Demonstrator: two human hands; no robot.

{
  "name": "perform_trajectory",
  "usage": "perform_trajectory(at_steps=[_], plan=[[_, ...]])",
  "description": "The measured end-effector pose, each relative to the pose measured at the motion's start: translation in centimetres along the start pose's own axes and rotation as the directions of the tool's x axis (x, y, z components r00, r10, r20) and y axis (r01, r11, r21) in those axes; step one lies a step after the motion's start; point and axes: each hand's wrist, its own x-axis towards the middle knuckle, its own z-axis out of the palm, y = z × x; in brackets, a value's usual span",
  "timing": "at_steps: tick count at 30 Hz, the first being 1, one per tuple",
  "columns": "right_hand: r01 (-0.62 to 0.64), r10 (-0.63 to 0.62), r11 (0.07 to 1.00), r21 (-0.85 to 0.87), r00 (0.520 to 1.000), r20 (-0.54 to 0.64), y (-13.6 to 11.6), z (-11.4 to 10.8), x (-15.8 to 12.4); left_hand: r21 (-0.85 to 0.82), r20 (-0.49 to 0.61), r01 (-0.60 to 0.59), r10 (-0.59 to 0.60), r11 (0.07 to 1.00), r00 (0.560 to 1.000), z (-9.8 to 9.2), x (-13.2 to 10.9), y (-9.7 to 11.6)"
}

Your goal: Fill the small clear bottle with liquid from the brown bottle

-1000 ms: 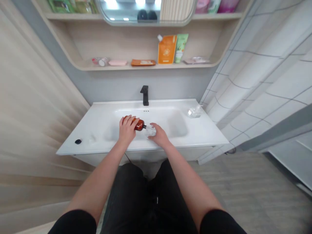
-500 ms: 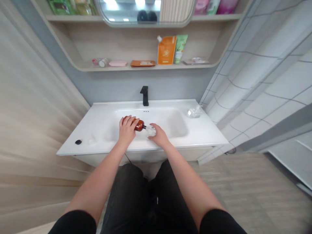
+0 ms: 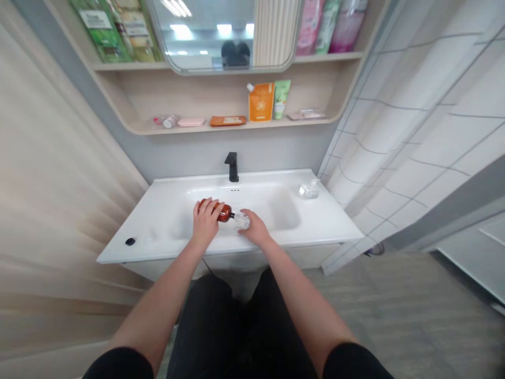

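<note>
My left hand (image 3: 205,221) is wrapped round an amber bottle (image 3: 224,213), which lies tilted nearly on its side with its dark neck toward the right. A small clear container (image 3: 241,221) is in the grip of my right hand (image 3: 254,228), its mouth up against the bottle's neck. Whether liquid is running between them is too small to tell. Both hands are over the front part of the white sink basin (image 3: 276,208). On the counter at the left lies a small black cap (image 3: 130,241).
A black faucet (image 3: 232,167) rises behind the basin. On the right of the counter stands a clear bottle (image 3: 310,189). Above, a shelf (image 3: 189,130) holds an orange pouch (image 3: 261,102), a green tube (image 3: 281,99) and small packets. A mirror (image 3: 236,47) hangs over it.
The head view has tilted up, so more of the upper shelf and mirror shows and the counter sits lower in the picture. Both hands keep their holds with little visible movement.
</note>
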Motion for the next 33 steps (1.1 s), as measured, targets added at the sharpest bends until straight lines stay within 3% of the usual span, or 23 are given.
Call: perform_trajectory(at_steps=[8,19,33], plan=[[-0.003,0.003,0.999,0.036,1.000,-0.023,0.2,0.0,0.0,0.026,0.001,-0.042,0.042,0.999,0.999,-0.5,0.7,0.1],[0.051,-0.028,0.985,0.168,0.990,-0.135,0.7,0.5,-0.2,0.062,0.010,-0.186,0.185,0.981,0.983,-2.4,3.3,0.1],[0.033,-0.002,0.980,0.198,0.988,-0.156,0.3,0.1,-0.4,0.070,0.044,-0.246,0.244,0.967,0.969,-3.4,4.9,0.5]])
